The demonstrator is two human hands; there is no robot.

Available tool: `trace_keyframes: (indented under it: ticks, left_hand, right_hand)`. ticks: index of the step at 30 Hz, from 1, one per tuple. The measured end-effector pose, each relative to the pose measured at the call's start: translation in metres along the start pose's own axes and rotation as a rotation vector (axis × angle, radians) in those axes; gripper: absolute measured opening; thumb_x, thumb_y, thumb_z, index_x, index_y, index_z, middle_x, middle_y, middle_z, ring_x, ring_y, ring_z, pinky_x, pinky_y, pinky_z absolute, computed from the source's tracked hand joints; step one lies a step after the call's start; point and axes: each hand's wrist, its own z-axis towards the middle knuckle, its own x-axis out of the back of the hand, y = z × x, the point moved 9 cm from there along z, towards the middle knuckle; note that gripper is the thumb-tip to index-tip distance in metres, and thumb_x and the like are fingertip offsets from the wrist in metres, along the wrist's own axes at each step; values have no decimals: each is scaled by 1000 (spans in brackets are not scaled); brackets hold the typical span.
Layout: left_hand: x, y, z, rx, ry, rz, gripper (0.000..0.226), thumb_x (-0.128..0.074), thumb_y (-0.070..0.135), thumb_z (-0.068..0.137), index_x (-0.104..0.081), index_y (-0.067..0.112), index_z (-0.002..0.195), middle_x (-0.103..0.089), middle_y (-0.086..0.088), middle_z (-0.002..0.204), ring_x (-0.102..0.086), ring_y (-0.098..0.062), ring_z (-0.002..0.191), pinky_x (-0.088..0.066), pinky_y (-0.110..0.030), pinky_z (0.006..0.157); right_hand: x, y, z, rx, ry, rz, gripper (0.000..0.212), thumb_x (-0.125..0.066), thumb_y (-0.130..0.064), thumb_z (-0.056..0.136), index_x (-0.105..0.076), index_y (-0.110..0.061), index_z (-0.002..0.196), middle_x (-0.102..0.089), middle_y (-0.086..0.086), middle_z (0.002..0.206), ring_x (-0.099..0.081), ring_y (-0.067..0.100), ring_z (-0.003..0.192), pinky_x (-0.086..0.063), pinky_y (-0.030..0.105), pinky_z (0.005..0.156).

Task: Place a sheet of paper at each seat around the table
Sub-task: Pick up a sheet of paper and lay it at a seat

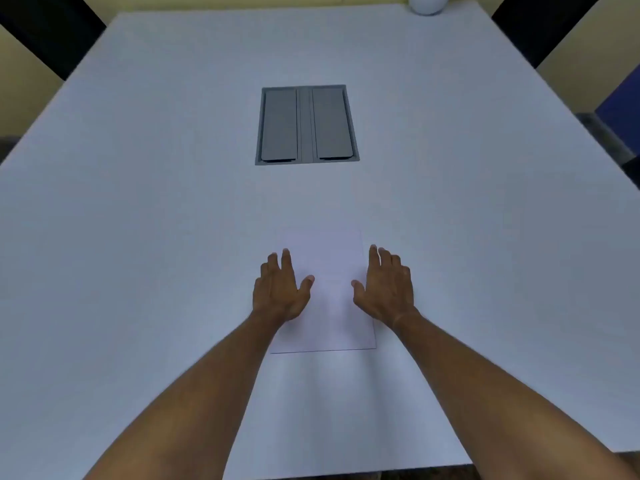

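white round object cut off by the top edge.

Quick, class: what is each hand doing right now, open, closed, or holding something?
Left hand: open, fingers straight, at the left edge of the sheet of paper.
Right hand: open, fingers straight, at the sheet's right edge.

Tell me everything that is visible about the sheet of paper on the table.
The sheet of paper is plain white, blank and rectangular, lying flat on the white table, short edge toward the person, nearer than the grey hatch. The left hand and right hand lie open over its side edges.
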Motion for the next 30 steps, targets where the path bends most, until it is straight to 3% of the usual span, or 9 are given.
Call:
trace_keyframes:
  ticks: [6,11,20,25,30]
  left_hand:
    - [-18,-31,6,113,-30,8,76,-44,53,95,-17,10,152,-23,-16,151,-25,-33,138,-35,-46,105]
    - [-26,-42,10,154,-55,-29,72,-51,49,93,-28,8,148,-27,-16,144,-27,-32,134,-38,-45,102]
    - [-29,-51,16,256,-35,-141,51,-61,34,87,-45,2,123,-36,-18,127,-39,-37,121,-44,-43,92]
    - [-34,-52,18,291,-26,-212,52,-60,34,88,-46,0,126,-40,-21,126,-47,-39,120,-43,-42,95]
    - [-35,-59,18,333,10,-299,56,-63,31,86,-46,2,131,-43,-22,128,-47,-38,121,-41,-40,97]
  right_hand:
    - [-34,1,2,-94,-88,53,66,-52,-42,95,-33,-4,146,-45,12,140,-43,28,126,-38,40,98]
    - [-46,6,5,-190,-129,168,46,-58,-38,93,-47,-4,123,-48,14,128,-45,31,120,-42,39,94]
    - [-58,11,11,-346,-190,353,49,-67,-33,90,-48,-3,124,-42,17,130,-44,36,121,-42,36,83]
    - [-62,12,12,-387,-213,439,46,-69,-27,89,-48,-3,122,-45,19,129,-46,38,122,-44,37,90]
    - [-61,15,12,-432,-208,520,49,-74,-24,84,-48,-5,122,-49,18,125,-51,37,117,-43,33,84]
